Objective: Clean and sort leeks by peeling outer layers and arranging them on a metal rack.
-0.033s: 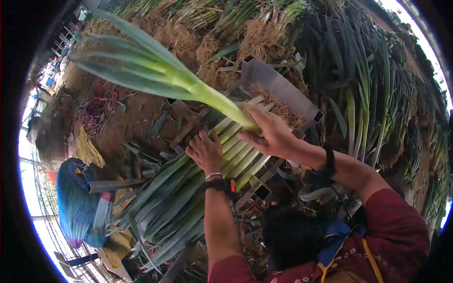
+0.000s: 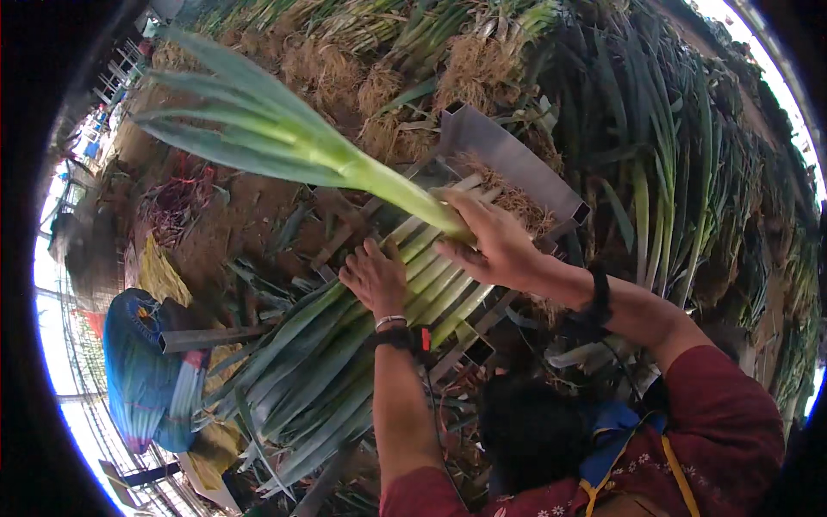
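Note:
My right hand point(image 2: 491, 239) grips a single leek point(image 2: 388, 183) by its pale lower stem, fingers wrapped round it. Its green leaves fan out toward the upper left, above the others. Below lies a row of several leeks point(image 2: 422, 274) side by side on a metal frame, roots to the upper right and dark leaves to the lower left. At the far-left edge of this row rests my left hand point(image 2: 376, 277), its fingers bent a little and apart, touching the stems with nothing visibly held.
An upright metal plate point(image 2: 512, 159) stands by the row's root ends. Piled leeks point(image 2: 642, 155) fill the right side; more with roots lie at the back. At left are a blue bag point(image 2: 142, 370) and a metal bar point(image 2: 211, 339). Red strings point(image 2: 181, 194) lie on the soil.
The leaves of the leek in my right hand have swung slightly to the right and down. Both hands stay in nearly the same place.

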{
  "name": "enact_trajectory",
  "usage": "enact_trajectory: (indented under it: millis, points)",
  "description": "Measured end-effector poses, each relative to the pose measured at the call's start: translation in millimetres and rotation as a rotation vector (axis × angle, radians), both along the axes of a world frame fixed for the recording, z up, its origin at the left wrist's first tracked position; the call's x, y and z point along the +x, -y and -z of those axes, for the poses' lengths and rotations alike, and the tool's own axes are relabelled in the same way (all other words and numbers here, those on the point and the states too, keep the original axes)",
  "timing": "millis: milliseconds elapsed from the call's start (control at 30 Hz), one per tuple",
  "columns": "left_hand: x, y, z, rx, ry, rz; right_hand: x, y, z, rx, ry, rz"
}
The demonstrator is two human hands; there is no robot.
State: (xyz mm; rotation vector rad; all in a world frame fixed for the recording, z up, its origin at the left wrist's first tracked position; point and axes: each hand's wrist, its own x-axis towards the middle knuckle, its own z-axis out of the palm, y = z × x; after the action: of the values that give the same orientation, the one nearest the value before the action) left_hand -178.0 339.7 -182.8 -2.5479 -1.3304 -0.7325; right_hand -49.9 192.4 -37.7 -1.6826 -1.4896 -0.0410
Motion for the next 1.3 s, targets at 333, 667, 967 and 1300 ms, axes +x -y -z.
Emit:
enact_trajectory:
  millis: [333,667,967,1300]
  points:
    - [-4.3,0.9,-2.8,-0.109,-0.036,0.025,-14.9,-9.8,7.6,-0.054,-0.091,0.064]
    - [-7.9,0.2,-0.1,-0.041,-0.037,0.042,-19.5,-16.8,6.1,-0.015,-0.138,0.055]
    - [-4.3,-0.9,1.4,-0.108,-0.044,0.008,-5.5,-24.1,-10.5,0.105,-0.029,-0.091]
    - [-2.4,0.8,-5.8,-0.342,-0.09,-0.024,7.9,-78.7,22.5,0.165,0.177,-0.159]
